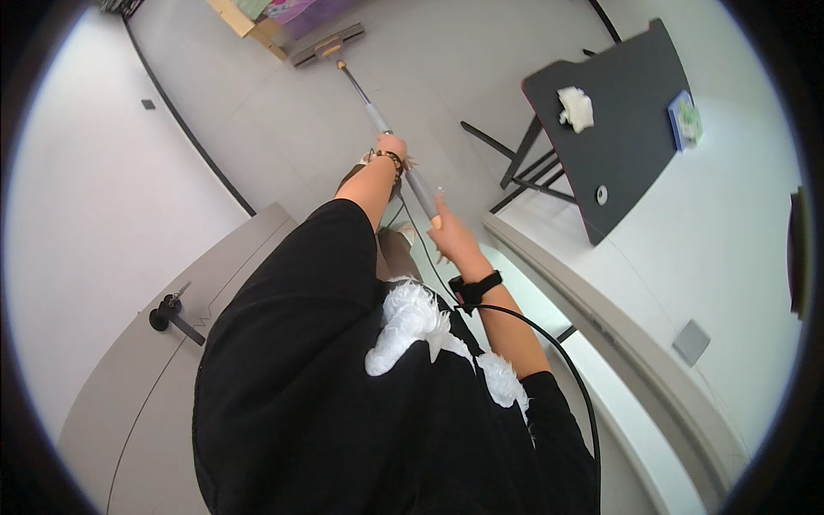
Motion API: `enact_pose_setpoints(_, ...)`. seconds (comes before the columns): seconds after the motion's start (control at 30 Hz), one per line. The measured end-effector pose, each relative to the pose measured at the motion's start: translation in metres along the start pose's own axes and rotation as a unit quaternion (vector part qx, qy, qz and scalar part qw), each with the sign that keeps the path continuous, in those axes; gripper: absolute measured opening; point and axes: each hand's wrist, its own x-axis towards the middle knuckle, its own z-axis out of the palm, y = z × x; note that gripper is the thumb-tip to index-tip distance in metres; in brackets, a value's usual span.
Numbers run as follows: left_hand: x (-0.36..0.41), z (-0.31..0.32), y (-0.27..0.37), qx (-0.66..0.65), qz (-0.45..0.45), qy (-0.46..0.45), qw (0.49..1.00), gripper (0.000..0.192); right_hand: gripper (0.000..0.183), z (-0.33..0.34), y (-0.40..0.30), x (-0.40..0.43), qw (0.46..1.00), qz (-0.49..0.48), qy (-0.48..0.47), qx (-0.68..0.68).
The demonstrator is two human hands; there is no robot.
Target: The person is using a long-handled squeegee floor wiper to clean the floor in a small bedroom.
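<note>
A flat-headed floor mop (329, 46) lies with its head on the grey tiled floor, near a wooden furniture leg. Its handle (421, 191) runs back toward my body. My left hand (391, 146) is closed around the middle of the handle, with a beaded bracelet on the wrist. At the handle's near end is my right hand (452, 235), gripping it with one finger stretched along the grip. A black band with a small device sits on the right wrist. A thin dark cable hangs beside the handle.
At the right stands a black desk (618, 122) bearing a crumpled white cloth (576, 109), a small white round item (601, 195) and a blue-and-green pack (685, 121). A wooden frame (251, 29) and purple bin (312, 16) are at the top. A door with a black handle (177, 318) is at left.
</note>
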Motion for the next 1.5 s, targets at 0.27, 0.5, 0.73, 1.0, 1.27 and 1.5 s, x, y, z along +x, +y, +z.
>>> enact_pose_setpoints(0.27, -0.086, 0.227, -0.041, 0.531, 0.251, -0.081, 0.805, 0.014, 0.067, -0.02, 0.173, -0.168, 0.996, 0.027, 0.001, -0.086)
enact_pose_setpoints(0.5, -0.224, 0.339, -0.099, 0.102, 0.037, -0.453, 0.885, 0.018, 0.066, 0.045, 0.261, -0.353, 0.993, 0.113, 0.031, -0.028)
enact_pose_setpoints(0.73, -0.191, 0.367, -0.143, 0.436, 0.323, -0.334, 0.771, 0.022, 0.066, 0.078, 0.256, -0.337, 0.987, 0.134, 0.077, 0.051)
enact_pose_setpoints(1.0, -0.187, 0.339, -0.112, 0.108, 0.056, -0.291, 0.949, 0.026, 0.057, 0.06, 0.246, -0.298, 0.988, 0.132, 0.063, 0.049)
enact_pose_setpoints(1.27, -0.044, 0.172, -0.085, -0.111, -0.015, -0.063, 0.992, 0.018, 0.061, 0.053, 0.13, -0.123, 0.994, 0.024, 0.088, 0.066)
enact_pose_setpoints(1.5, 0.009, -0.01, -0.001, -0.103, 0.029, -0.099, 0.989, 0.038, 0.053, 0.034, 0.036, 0.073, 0.984, -0.012, 0.163, 0.069)
